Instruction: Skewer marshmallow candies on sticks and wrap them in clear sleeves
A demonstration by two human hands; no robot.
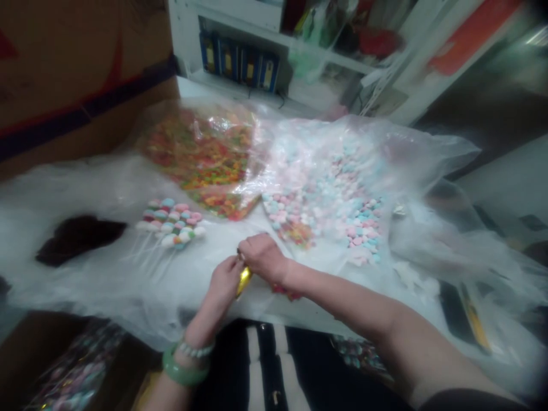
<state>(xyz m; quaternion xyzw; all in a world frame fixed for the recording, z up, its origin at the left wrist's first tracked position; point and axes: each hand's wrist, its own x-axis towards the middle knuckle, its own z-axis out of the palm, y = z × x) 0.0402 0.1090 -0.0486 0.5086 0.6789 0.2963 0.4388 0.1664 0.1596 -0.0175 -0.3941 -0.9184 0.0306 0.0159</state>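
My left hand (225, 278), with a green bangle and a beaded bracelet on its wrist, is closed on a shiny gold foil piece (244, 281). My right hand (263, 257) meets it fingertip to fingertip. Its fingers are pinched together at the upper end of the foil, and what lies between them is too small and blurred to make out. To the left lies a group of candy skewers (173, 222), pastel sweets on white sticks. Some red candies (286, 292) show partly beneath my right forearm.
Clear plastic bags of orange-green gummies (214, 154) and pink, blue and white candies (363, 225) cover the back of the table. A dark brown item (79, 238) lies left. A cardboard box (85, 74) stands back left, shelving (252, 17) behind. Candy-filled containers (81, 365) sit below the table edge.
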